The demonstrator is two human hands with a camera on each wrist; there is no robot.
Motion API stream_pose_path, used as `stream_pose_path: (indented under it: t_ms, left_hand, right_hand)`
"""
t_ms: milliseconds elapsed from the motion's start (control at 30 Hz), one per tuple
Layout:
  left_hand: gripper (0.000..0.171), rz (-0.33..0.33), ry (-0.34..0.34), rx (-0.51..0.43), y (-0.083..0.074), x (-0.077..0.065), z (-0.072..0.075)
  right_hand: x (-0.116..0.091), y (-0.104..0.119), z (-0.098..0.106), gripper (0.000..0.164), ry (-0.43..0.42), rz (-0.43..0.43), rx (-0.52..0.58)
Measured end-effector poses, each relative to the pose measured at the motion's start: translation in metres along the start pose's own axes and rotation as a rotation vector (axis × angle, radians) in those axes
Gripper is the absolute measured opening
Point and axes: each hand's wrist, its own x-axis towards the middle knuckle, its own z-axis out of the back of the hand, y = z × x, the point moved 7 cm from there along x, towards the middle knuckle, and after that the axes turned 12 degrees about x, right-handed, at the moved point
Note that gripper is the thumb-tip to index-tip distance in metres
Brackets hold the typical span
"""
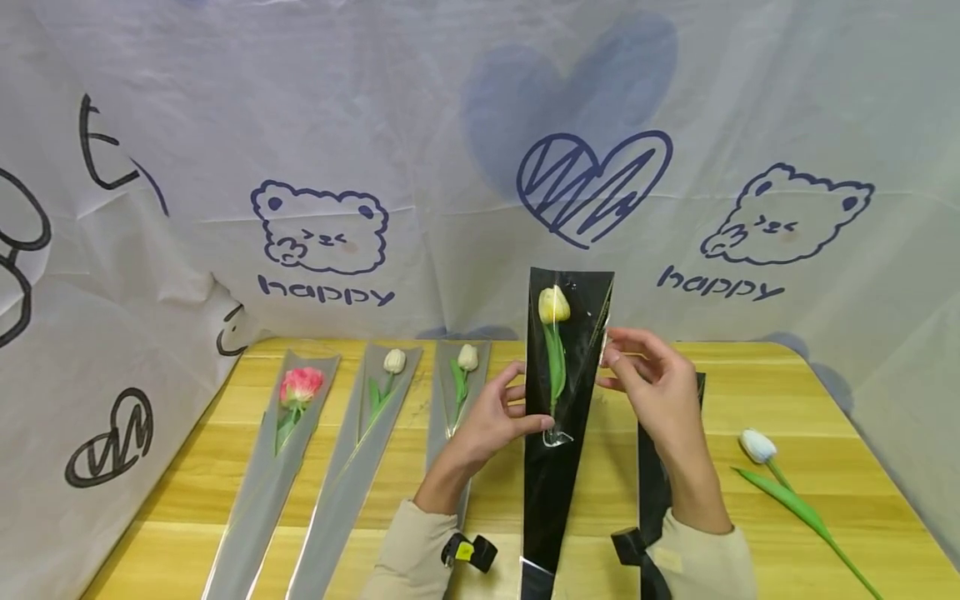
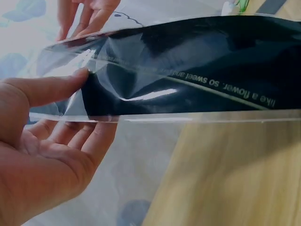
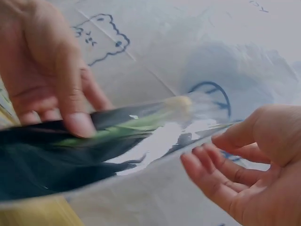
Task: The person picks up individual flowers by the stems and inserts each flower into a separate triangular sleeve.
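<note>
A black flower sleeve (image 1: 551,483) with a clear front stands upright over the table, a pale yellow tulip (image 1: 554,305) inside it. My left hand (image 1: 491,417) grips the sleeve's left side, thumb across the clear front and fingers behind. At the upper right edge, my right hand (image 1: 660,383) pinches the film between thumb and fingers. Printed lettering and a thin gold line run along the sleeve (image 2: 197,70) in the left wrist view. In the right wrist view the tulip's green stem (image 3: 127,127) shows through the glossy film, near the left thumb.
Grey sleeves lie at left, one with a pink flower (image 1: 302,387), two with white tulips (image 1: 393,361). Another black sleeve (image 1: 651,475) lies partly under my right forearm. A loose white tulip (image 1: 759,447) rests at right on the wooden table (image 1: 780,375). A printed cloth (image 1: 442,167) hangs behind.
</note>
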Motion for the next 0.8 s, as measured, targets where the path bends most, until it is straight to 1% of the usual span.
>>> stream_pose_path:
  t_ms: [100,167,233,300,367,400,467,533,600,633,700,767,800]
  left_hand:
    - [0.057,0.077,-0.051,0.032,0.013,0.002,0.005]
    - [0.06,0.142,-0.093,0.078,0.025,0.002,0.009]
    - [0.065,0.2,-0.12,0.098,0.038,0.003,0.011]
    - [0.063,0.235,-0.139,0.093,0.049,0.003,0.013]
    - [0.056,0.249,-0.147,0.078,0.057,0.005,0.013]
    - [0.055,0.259,-0.158,0.092,0.061,0.005,0.014]
    - [0.052,0.268,-0.191,0.202,0.064,0.004,0.017]
    - [0.058,0.282,-0.22,0.368,0.066,0.004,0.02]
    - [0.063,0.295,-0.247,0.56,0.065,0.003,0.023]
    - [0.066,0.297,-0.259,0.65,0.063,0.003,0.024]
    - [0.071,0.297,-0.277,0.784,0.06,0.003,0.025]
    - [0.071,0.297,-0.298,0.881,0.055,0.003,0.026]
    - [0.073,0.299,-0.306,0.909,0.053,0.003,0.026]
  right_hand:
    - [0.001,0.001,0.019,0.028,-0.025,-0.01,-0.017]
    - [0.0,0.004,0.037,0.028,-0.065,-0.015,0.011]
    - [-0.001,0.005,0.058,0.027,-0.109,-0.027,0.056]
    - [-0.004,0.005,0.079,0.026,-0.149,-0.044,0.079]
    - [-0.007,0.005,0.098,0.025,-0.182,-0.061,0.082]
    - [-0.009,0.004,0.107,0.025,-0.192,-0.068,0.082]
    - [-0.013,0.003,0.124,0.025,-0.211,-0.082,0.061]
    - [-0.017,0.002,0.139,0.023,-0.212,-0.1,0.045]
    - [-0.02,0.002,0.152,0.021,-0.193,-0.117,-0.01]
    - [-0.022,0.001,0.158,0.02,-0.177,-0.126,-0.054]
    - [-0.024,0.0,0.169,0.018,-0.13,-0.14,-0.158]
    - [-0.026,-0.001,0.178,0.02,-0.077,-0.152,-0.279]
    - [-0.027,-0.002,0.182,0.023,-0.05,-0.161,-0.33]
